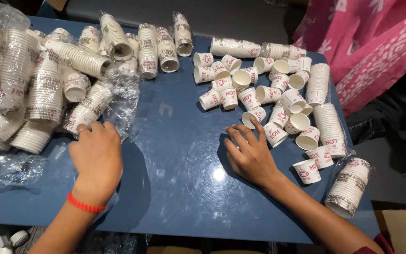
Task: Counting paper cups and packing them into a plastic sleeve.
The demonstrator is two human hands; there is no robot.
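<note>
My left hand (96, 157), with a red bead band on the wrist, lies on the blue table (175, 169) and its fingers grip the end of a plastic-wrapped sleeve of stacked paper cups (86, 109). My right hand (250, 151) rests palm-down on the table, fingers spread, empty. Its fingertips touch the edge of a scatter of several loose small white paper cups with red print (259, 94); the nearest cup (275, 133) lies on its side just right of the fingers.
Many wrapped cup sleeves (29, 80) pile up at the left and along the back (156, 47). More stacks (327, 120) stand along the right edge, one sleeve (349, 186) near the front right corner. Loose plastic wrap (5, 167) lies front left. Pink patterned cloth (372, 42) fills the upper right.
</note>
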